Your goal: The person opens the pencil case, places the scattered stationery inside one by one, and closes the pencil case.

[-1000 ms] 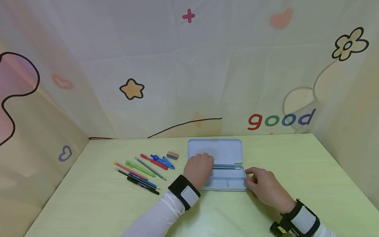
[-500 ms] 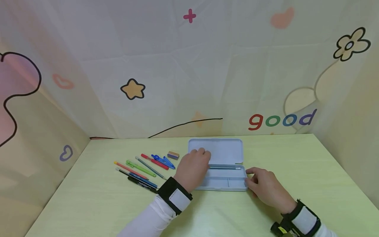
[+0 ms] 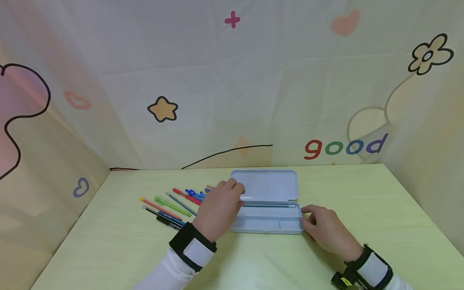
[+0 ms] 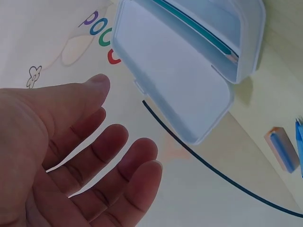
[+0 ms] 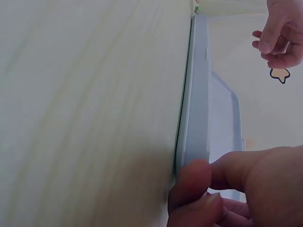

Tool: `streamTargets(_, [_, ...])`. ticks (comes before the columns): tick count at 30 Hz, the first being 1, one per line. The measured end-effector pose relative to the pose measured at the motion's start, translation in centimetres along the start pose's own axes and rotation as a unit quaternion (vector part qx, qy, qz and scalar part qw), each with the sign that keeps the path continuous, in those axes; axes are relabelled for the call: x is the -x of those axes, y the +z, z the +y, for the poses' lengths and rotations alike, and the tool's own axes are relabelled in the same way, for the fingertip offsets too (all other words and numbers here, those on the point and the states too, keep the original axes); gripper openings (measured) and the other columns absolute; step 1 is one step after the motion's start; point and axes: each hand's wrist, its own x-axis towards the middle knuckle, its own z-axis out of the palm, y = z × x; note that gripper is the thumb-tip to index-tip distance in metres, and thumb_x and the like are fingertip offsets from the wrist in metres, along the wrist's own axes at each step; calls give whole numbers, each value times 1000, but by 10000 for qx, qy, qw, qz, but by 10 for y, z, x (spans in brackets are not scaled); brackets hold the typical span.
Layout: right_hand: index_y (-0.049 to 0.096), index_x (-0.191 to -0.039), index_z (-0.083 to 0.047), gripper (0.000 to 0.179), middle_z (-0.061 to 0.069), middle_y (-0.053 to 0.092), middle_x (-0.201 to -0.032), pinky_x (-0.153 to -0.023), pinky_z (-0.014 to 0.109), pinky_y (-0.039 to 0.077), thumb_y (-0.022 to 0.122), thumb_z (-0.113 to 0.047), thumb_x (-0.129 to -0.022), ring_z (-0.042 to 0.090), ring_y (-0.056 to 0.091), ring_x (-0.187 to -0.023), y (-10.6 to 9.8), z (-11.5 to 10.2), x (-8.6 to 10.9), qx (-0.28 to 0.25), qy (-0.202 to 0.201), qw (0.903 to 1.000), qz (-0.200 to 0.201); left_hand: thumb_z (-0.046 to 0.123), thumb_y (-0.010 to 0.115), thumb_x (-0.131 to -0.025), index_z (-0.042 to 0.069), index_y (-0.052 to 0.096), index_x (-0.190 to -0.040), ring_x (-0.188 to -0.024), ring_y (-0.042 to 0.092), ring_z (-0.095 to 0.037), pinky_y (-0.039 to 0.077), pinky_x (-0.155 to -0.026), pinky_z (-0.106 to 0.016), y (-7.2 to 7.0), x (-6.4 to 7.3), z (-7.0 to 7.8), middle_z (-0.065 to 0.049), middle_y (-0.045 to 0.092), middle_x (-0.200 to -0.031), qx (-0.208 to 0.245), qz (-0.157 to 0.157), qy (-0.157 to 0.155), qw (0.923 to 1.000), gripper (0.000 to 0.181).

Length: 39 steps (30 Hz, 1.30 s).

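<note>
A pale blue pencil case (image 3: 255,225) lies on the table with its lid (image 3: 270,184) folded back. Along its rear compartment rests a teal pencil (image 3: 270,206), whose sharpened tip shows in the left wrist view. My left hand (image 3: 221,209) hovers over the case's left end, fingers loosely bent and parted; the left wrist view shows nothing in its palm. At the case's right end, my right hand (image 3: 328,229) holds the edge between thumb and fingers, seen close up in the right wrist view. The front compartments hold nothing visible.
Left of the case lie a red pen (image 3: 185,195), a blue compass (image 3: 193,194), another teal pencil (image 3: 181,203), a green pen (image 3: 172,206), an orange pencil (image 3: 159,208) and a black pen (image 3: 168,222). An eraser (image 4: 282,149) is partly hidden by my left hand in the head view. A printed curtain (image 3: 232,80) hangs behind.
My left hand has drawn leftward away from over the case, uncovering more of the pencil and the compartments, and now covers part of the compass and eraser. My right hand stays put.
</note>
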Motion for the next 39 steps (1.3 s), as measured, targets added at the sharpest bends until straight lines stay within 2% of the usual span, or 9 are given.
streamTargets(6, [62,-134,8,37,2,58,-70,-53,27,40,67,-11,-103,18,53,-62,1,0,-1,45,-8,10000,45,16,89,-89,10,74,-106,-85,63,-21,59,-73,-30,-8,11,-8,-2,67,-97,100,113,-124,9998,23])
streamTargets(10, [61,-136,8,38,4,60,-80,-57,28,44,67,-11,-103,17,56,-68,1,0,-2,84,76,9999,51,15,90,-87,9,74,-106,-86,64,-23,59,-74,-31,-12,20,-16,-3,67,-97,82,215,-140,9996,25])
streamTargets(18, [60,-138,10,41,7,64,-100,-66,29,54,68,-9,-102,20,59,-83,2,-1,-3,95,95,9998,153,10,91,-85,11,74,-105,-82,64,-24,55,-61,-31,-17,34,-36,-1,65,-95,-49,450,-233,9987,27])
streamTargets(21, [60,-137,11,40,8,64,-100,-64,28,55,67,-7,-102,18,60,-81,2,0,-2,-19,28,9998,192,10,92,-84,11,75,-109,-83,64,-23,55,-63,-30,-20,40,-43,-1,66,-97,33,400,-313,9987,30])
streamTargets(25, [59,-137,12,40,8,64,-101,-62,27,55,67,-6,-102,17,61,-77,3,-1,-2,-145,15,9997,201,8,93,-83,9,75,-107,-84,63,-21,56,-66,-27,-23,51,-54,-2,66,-96,53,370,-389,9985,31])
streamTargets(30, [58,-139,12,42,10,64,-103,-62,27,56,67,-6,-102,18,60,-78,3,-1,-2,-212,123,9995,175,3,92,-82,7,74,-106,-89,66,-21,59,-68,-30,-28,69,-71,-3,65,-98,7,334,-477,9983,30])
streamTargets(35, [58,-139,13,42,11,65,-103,-62,27,56,67,-5,-102,18,61,-79,3,-1,-2,-218,58,9996,178,-2,90,-81,7,75,-105,-93,66,-26,60,-68,-34,-32,87,-91,-6,67,-101,25,70,-765,9970,29])
streamTargets(39, [58,-138,13,42,11,65,-104,-63,27,56,67,-4,-102,18,61,-80,3,-1,-2,-189,8,9996,189,-5,89,-81,5,75,-102,-93,66,-25,61,-74,-38,-31,99,-108,-7,66,-100,12,-120,-900,9959,27])
